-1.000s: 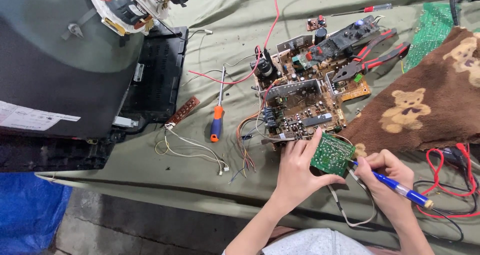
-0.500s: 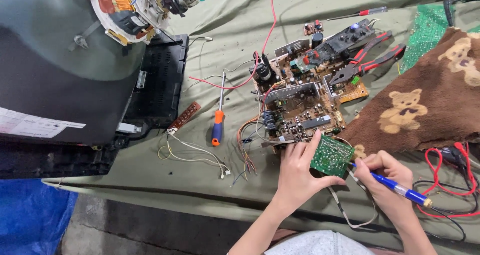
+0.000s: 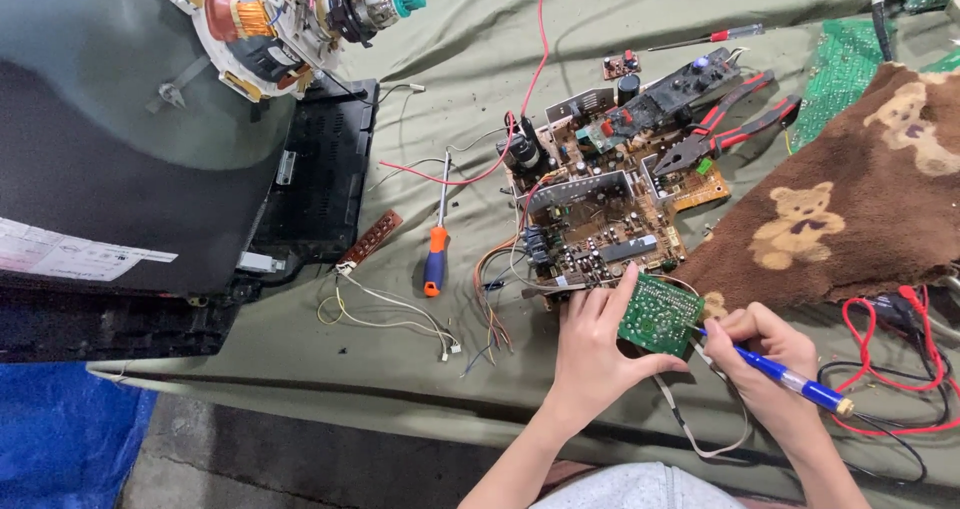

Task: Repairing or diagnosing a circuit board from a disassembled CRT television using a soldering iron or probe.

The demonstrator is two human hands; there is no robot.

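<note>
**Bench entry: small board held for probing**

Change since the earlier frames: my hands and the small board have barely shifted; only my view has drifted, so the large tube at far left sits lower in frame.

- Left hand: closed around the small green rectangular circuit board, thumb beneath and fingers along its left edge, tilting it up, seemingly so its face meets the tool.
- Right hand: closed pen-fashion on the blue-handled slim probe tool, tip touching the board's right edge.
- Just beyond my left fingers: large tan main circuit board with metal shields and black components, wires trailing off it.
- Further up, beyond my right hand: red-and-black pliers, lying on that board.
- Left of my left hand: orange-and-blue-handled screwdriver.
- Right, beyond my right hand: brown fleece blanket with teddy-bear print; red and black leads just past my right wrist.
- Far left: dark glass picture tube with copper yoke.
- Surface: olive-green cloth, creased, spread over the work area; blue sheet at its lower-left corner.
</note>
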